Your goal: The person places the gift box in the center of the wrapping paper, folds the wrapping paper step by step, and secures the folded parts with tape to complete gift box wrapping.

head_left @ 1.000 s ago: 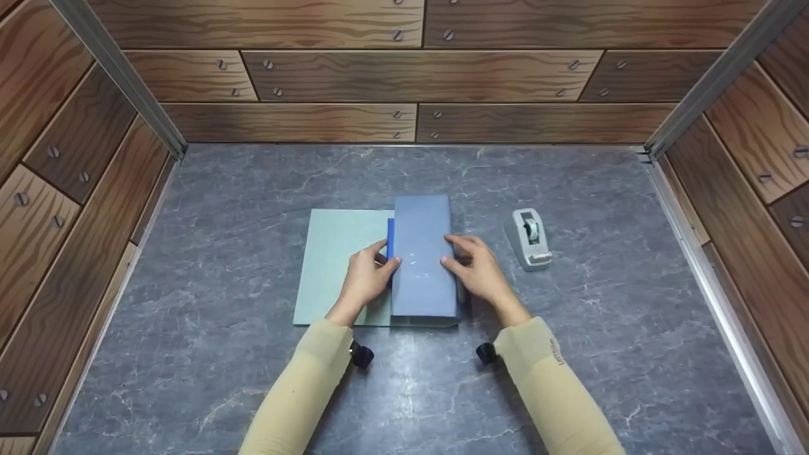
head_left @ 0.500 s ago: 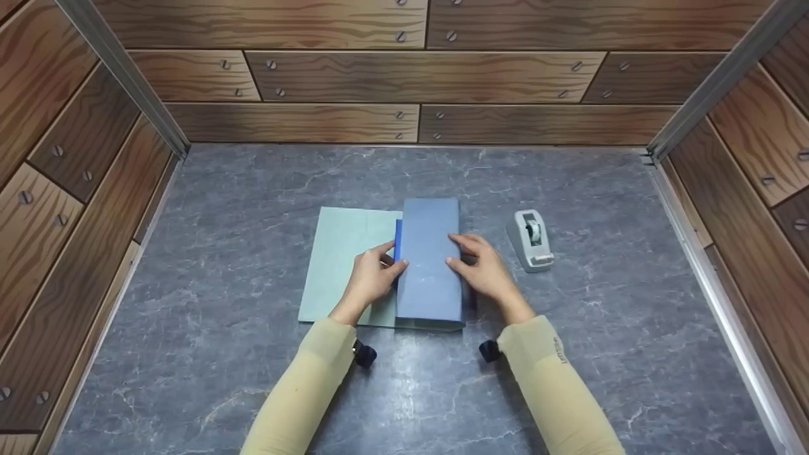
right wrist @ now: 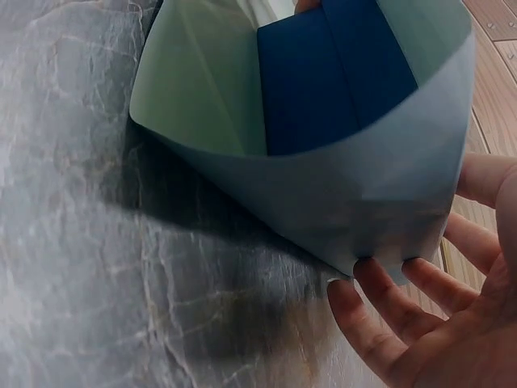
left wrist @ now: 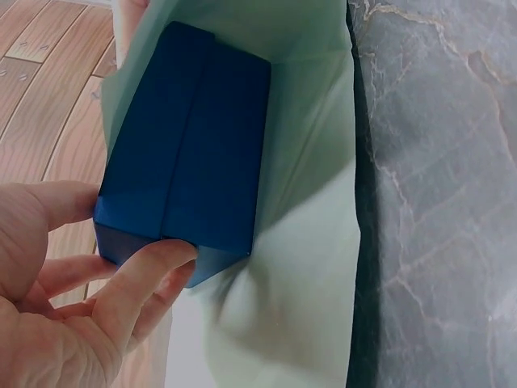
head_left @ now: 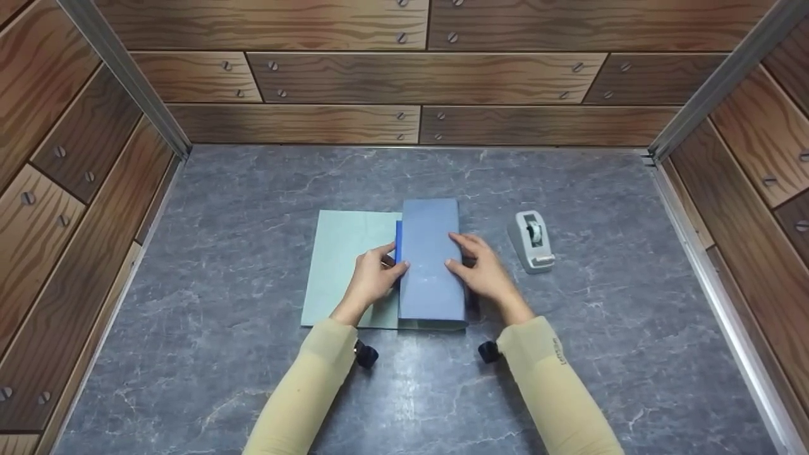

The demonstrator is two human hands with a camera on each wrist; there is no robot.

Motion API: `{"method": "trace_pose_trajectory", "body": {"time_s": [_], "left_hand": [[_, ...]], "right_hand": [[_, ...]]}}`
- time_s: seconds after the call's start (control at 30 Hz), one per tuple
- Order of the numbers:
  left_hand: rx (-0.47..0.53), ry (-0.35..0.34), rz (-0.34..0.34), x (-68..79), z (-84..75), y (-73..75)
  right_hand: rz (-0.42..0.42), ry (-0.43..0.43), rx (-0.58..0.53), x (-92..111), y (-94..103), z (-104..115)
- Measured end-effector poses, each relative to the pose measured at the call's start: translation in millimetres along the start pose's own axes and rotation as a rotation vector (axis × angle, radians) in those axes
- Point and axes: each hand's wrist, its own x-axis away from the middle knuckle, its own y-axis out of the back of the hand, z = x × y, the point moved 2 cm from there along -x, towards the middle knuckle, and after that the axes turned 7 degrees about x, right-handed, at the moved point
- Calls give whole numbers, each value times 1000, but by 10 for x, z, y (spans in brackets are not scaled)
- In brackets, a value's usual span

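A closed blue box lies inside a sheet of wrapping paper [head_left: 354,265], pale green within and blue-grey outside. The paper's right part is folded up and over the box, so from above only a thin strip of the blue box [head_left: 399,242] shows at its left. My left hand [head_left: 371,277] grips the box's left side, thumb on top; in the left wrist view the box [left wrist: 190,149] sits between thumb and fingers. My right hand [head_left: 481,270] holds the paper's right fold, thumb on top. In the right wrist view its fingertips [right wrist: 376,279] touch the outer paper [right wrist: 380,194].
A grey tape dispenser [head_left: 532,243] stands to the right of the paper, beyond my right hand. Grey marbled tabletop [head_left: 253,183] surrounds everything, bounded by wood-patterned walls [head_left: 354,123] at the back and both sides.
Box, paper and both hands shifted slightly to the right in the first half second. Since then they have stayed almost still, with both holds unchanged.
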Motion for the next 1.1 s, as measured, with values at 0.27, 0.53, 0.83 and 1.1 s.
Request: {"method": "trace_pose_trajectory", "body": {"time_s": [0.27,0.53,0.83,1.1], "left_hand": [[7,3,6,-21,-10,8],[13,8,0,5,-16,-1],[14,15,13,35,1,-30],[19,-1,13,15,-26,-11]], "right_hand": [[-3,-10,-42,-18,5,14],[-1,-14,-46,-9,-9,0],[16,-45,-37,38,-39,3],[14,-69,-77,7,-28,32]]}}
